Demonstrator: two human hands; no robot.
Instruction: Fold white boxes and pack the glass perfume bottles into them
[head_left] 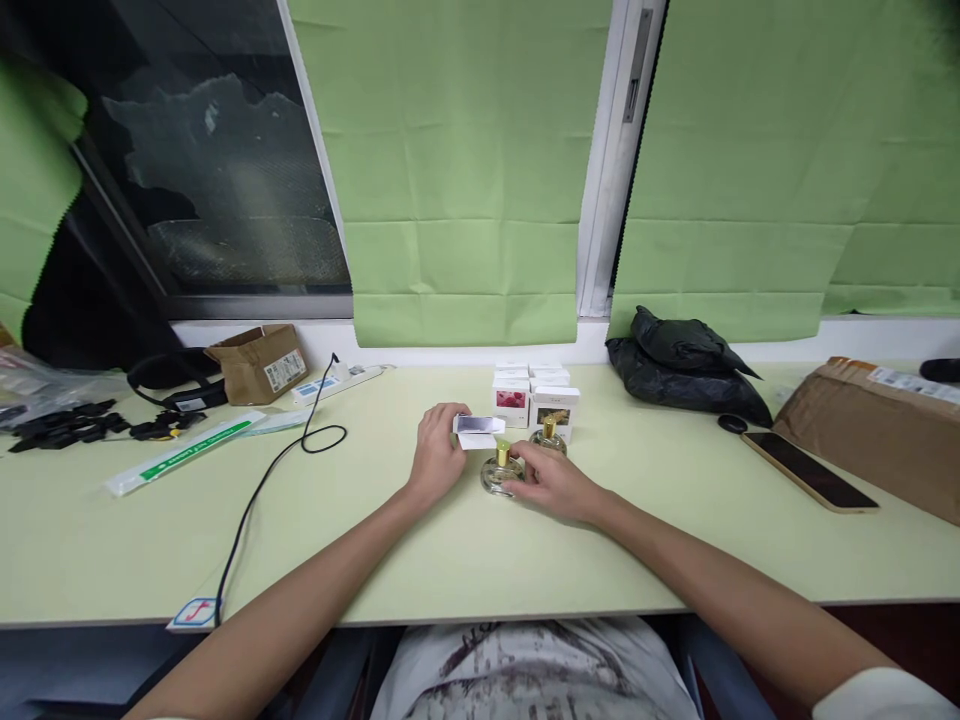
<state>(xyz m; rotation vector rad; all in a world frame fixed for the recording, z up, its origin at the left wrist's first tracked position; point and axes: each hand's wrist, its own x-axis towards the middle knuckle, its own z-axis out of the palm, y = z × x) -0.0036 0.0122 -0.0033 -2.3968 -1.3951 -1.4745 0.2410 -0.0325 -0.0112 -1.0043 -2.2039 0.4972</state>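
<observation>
My left hand is closed on a small white carton with an open flap, held just above the pale green table. My right hand grips a round glass perfume bottle with a gold cap that stands on the table right below the carton. A second gold-capped bottle stands just behind my right hand. Behind both, several small white boxes are grouped, one with a red picture, one with a gold picture.
A black plastic bag lies at the back right, beside a small black object, a phone and a brown parcel. At left are a cardboard box, power strip with black cable, a long wrapped packet and black clips.
</observation>
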